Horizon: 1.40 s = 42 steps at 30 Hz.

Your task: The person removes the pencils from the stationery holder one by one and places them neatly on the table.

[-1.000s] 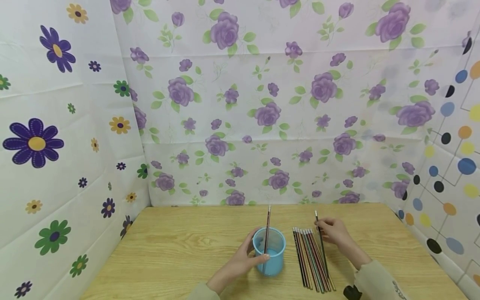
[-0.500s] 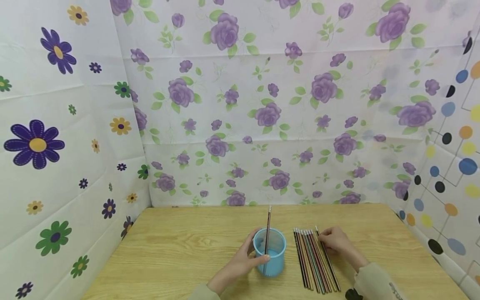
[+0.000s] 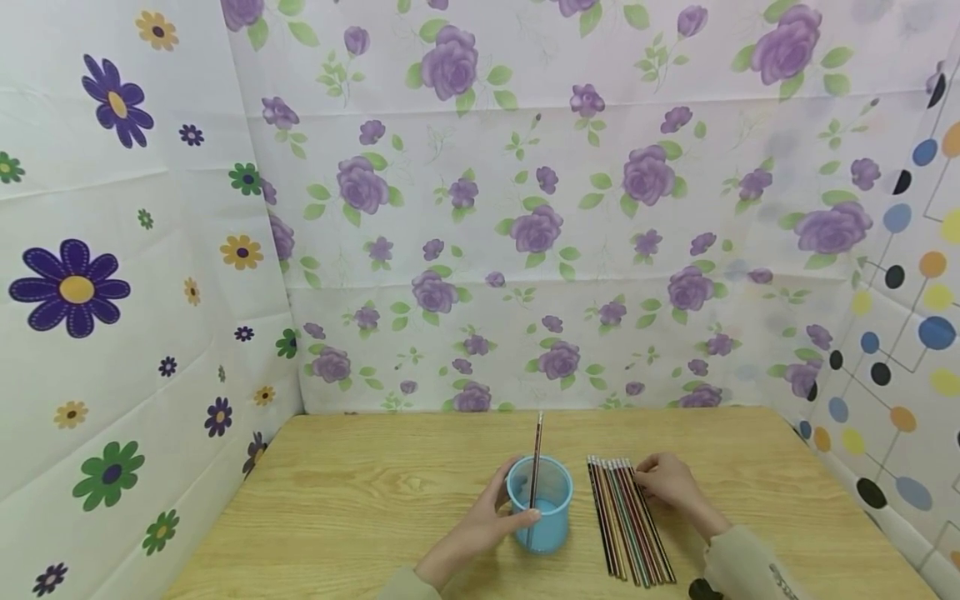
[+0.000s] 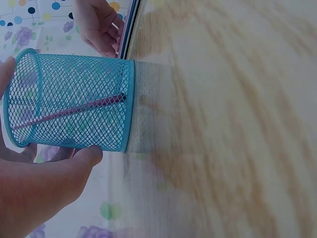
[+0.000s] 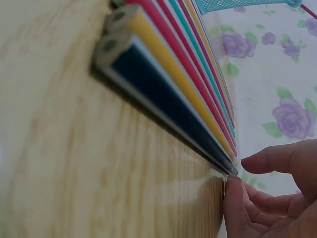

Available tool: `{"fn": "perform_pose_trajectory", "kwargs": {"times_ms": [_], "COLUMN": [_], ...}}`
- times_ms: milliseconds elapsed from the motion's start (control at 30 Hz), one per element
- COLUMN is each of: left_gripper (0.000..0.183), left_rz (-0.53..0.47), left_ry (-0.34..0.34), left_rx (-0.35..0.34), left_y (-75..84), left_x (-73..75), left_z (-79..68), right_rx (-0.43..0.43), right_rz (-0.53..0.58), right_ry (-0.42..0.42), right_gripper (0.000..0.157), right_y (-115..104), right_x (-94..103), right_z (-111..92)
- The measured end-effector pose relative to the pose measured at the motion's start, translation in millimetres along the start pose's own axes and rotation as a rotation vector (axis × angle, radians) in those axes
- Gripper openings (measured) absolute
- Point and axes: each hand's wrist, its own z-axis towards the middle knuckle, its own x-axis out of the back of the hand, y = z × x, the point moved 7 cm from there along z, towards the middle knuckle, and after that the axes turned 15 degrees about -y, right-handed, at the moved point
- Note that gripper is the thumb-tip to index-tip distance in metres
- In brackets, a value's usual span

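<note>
My left hand [image 3: 483, 521] holds a blue mesh pencil cup [image 3: 551, 533] upright on the table, with the thumb along its near side. One dark red pencil [image 3: 537, 450] leans inside the cup, as the left wrist view also shows through the mesh. To the right lies a row of several pencils [image 3: 621, 521], side by side, their pale ends pointing away. My right hand [image 3: 670, 482] is at the far end of the row's rightmost pencil, a black one [image 5: 153, 87]. In the right wrist view a fingertip touches that pencil's end while the thumb stands apart.
The wooden table [image 3: 360, 500] meets a flower-printed cloth wall [image 3: 480, 250] at its back edge. A small black object [image 3: 703, 590] lies by the right sleeve. Patterned cloths also hang at the left and right sides.
My right hand lowered the black pencil to the table beside the others, and it then shifted left against the row. The left hand and cup have stayed in place.
</note>
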Motion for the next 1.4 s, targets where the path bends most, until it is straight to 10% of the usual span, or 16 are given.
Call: {"fn": "perform_pose_trajectory", "kwargs": {"times_ms": [800,1400], "left_gripper": [0.080,0.081], "left_rz": [-0.008,0.003], "left_ry": [-0.004,0.001], "left_rx": [-0.010,-0.004], "left_y": [-0.2,4.3], "left_x": [-0.5,-1.6], "left_z": [-0.1,-0.9], "right_rx": [0.100,0.465], "right_rz": [-0.045,0.048], "right_ry": [0.029,-0.172], "right_gripper": [0.027,0.037], "right_y": [-46.5,-91.8], "right_x": [-12.5,-48.8], "right_z": [-2.8,6.3]}}
